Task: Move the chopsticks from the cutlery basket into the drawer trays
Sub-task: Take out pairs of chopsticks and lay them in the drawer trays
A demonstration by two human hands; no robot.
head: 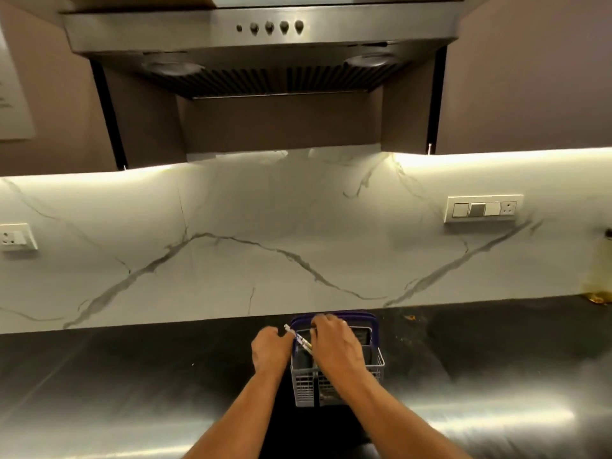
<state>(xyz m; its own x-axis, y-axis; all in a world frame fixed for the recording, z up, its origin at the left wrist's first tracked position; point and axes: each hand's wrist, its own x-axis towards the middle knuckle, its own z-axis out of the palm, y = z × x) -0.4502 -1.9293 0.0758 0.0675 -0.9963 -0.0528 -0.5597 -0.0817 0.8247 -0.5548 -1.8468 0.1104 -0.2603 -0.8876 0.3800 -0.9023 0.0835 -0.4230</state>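
Grey basket [334, 385] on the dark counter [132, 376] holds the chopsticks [299, 339], pinched by the left hand [269, 351] while the right hand [334, 342] curls over the rim; best to lift them straight up, since tips could snag the mesh.

Two bare forearms are extended forward from the lower edge of the view, converging toward the middle. The left hand [269, 351] is seen from the back, knuckles up, its fingers curled inward toward the right; whether anything is pinched by them cannot be told. The right hand [336, 344] is held slightly higher and further forward, palm down, with the wrist bent and the fingers curled downward and to the left. A ring is seen on one of its fingers. The two hands are set close together, nearly touching at the fingertips. The right forearm is angled leftward, the left forearm rightward.
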